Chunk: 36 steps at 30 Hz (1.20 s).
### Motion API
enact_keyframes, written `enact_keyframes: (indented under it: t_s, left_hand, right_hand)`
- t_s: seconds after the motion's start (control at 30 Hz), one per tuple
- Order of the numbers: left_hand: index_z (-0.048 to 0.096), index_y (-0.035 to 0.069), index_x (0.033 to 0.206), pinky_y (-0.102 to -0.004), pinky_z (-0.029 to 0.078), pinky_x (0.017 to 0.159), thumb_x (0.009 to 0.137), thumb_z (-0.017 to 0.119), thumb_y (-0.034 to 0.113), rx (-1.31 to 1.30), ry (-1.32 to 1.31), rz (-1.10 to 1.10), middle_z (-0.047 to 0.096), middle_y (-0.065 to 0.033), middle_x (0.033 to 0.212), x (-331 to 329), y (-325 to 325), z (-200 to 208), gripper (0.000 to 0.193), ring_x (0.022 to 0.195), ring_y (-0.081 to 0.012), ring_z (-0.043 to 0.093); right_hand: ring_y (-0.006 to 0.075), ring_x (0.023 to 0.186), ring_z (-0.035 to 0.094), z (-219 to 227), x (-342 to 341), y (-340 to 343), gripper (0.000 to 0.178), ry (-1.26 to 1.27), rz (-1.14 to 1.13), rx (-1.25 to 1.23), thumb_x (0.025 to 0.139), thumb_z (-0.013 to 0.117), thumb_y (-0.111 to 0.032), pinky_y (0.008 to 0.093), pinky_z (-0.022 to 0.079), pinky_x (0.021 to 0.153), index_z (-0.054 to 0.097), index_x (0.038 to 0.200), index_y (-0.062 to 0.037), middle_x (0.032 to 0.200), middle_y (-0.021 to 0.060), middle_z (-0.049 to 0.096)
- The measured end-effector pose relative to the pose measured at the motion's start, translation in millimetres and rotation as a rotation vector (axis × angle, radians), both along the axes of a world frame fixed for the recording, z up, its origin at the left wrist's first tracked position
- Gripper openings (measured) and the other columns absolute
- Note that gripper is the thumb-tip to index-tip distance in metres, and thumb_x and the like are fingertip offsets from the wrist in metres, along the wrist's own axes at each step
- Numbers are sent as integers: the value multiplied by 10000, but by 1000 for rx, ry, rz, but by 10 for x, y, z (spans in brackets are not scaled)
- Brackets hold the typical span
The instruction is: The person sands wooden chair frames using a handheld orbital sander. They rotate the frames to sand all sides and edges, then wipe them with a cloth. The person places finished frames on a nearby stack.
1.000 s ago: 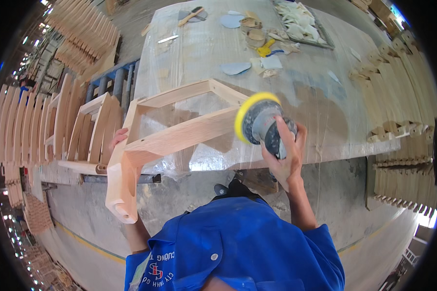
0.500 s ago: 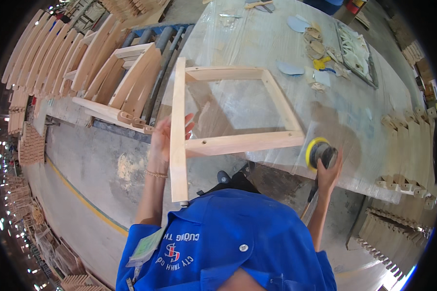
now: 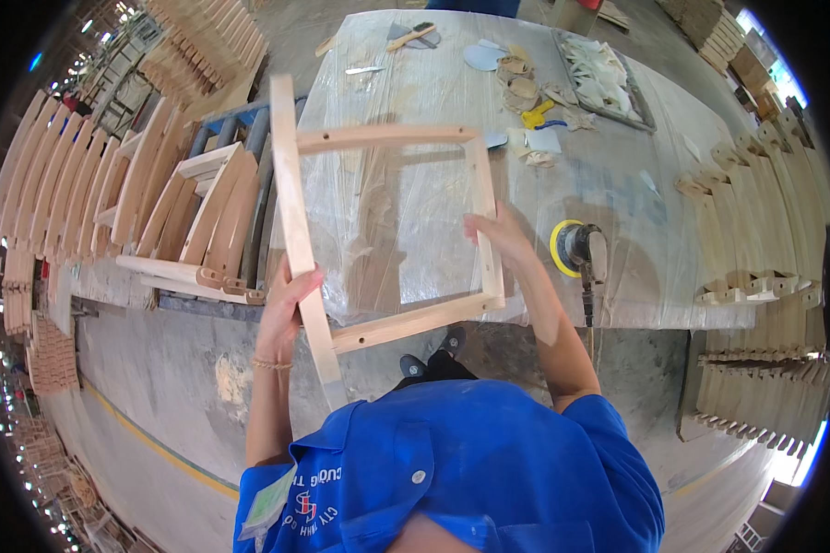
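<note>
Already joined, the frame (image 3: pixel 406 322) sits gripped by curled left hand (image 3: pixel 290 295) and right hand (image 3: pixel 504 235); sander (image 3: pixel 576 247) untouched, remaining work unclear.

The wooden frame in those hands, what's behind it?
Looking through the wooden frame, you see the plastic-covered table. Anything directly behind the wood itself is covered, so I can't tell.
</note>
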State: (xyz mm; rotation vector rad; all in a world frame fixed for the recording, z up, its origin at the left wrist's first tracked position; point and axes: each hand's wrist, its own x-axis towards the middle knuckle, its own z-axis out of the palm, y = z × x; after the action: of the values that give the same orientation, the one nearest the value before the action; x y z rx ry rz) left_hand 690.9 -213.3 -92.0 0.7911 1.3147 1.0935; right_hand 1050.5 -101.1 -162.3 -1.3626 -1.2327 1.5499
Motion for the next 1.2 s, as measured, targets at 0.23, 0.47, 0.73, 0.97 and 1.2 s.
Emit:
enact_keyframes:
  t_s: [0.23,0.47,0.73,0.97,1.2]
  left_hand:
    - [475,61,1347,-295,482,863,740,749,34,630,645,-94,587,-45,1128,27,449,1119,667,1007,-147,568]
    - [506,55,1330,-331,424,1051,776,765,36,1050,719,-200,561,-68,1279,308,1051,1072,612,1200,-176,525]
    - [521,41,1314,-332,376,1089,784,759,32,852,551,-138,552,-64,1308,128,911,780,582,1227,-173,504]
    - [522,37,1307,-340,377,1086,806,759,74,887,482,-145,540,-71,1319,116,904,767,556,1228,-177,503]
    - [455,71,1389,-393,367,1122,847,761,159,847,606,-225,493,-103,1392,22,1067,742,628,1305,-214,468]
  right_hand:
    - [132,1011,591,775,117,-137,514,99,-200,529,882,728,-180,299,481,866,491,1302,0,1095,74,633]
    - [381,1236,548,507,838,-574,720,-1534,-277,597,802,777,-141,437,473,991,440,1439,-145,1475,215,420]
    - [451,1126,593,-55,1266,-728,807,-1251,-487,146,760,802,-176,498,525,868,419,1463,-282,1431,297,386]
    - [210,1159,586,475,1466,-924,695,-396,-605,219,773,733,-72,366,458,1000,506,1430,-61,1310,179,594]
    - [305,1121,584,1673,860,-1758,794,-794,-401,776,669,800,9,389,515,959,576,1396,-218,1251,158,525]
